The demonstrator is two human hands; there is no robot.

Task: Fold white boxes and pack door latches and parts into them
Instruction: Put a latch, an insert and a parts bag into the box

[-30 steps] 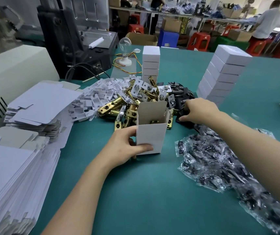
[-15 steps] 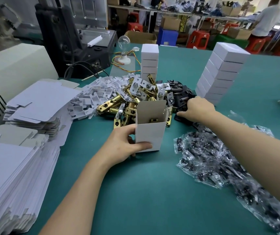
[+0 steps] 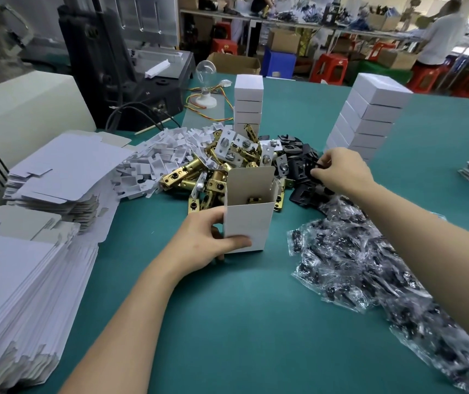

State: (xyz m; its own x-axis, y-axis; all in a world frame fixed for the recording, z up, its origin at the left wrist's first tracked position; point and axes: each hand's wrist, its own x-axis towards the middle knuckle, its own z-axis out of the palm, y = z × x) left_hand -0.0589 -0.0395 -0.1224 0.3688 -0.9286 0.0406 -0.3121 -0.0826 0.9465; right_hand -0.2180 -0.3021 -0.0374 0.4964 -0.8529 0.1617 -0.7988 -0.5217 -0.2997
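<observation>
With the left hand (image 3: 205, 241) curled round the upright open white cardboard box (image 3: 249, 223) at centre and the right hand (image 3: 341, 170) pinching among the black metal plates (image 3: 298, 169) just beyond, tangled plates could lift together and spill.

White box (image 3: 247, 221), teal table (image 3: 256, 322)

bright even overhead light, soft shadows, wide-angle bending at edges, slight blur.

On the far left of the green table (image 3: 227, 322) I see a black machine (image 3: 108, 66), and a cream housing (image 3: 28, 109) beside it. A clear light bulb (image 3: 205, 71) stands upright near the machine; red stools (image 3: 328, 68) stand behind the table.
</observation>
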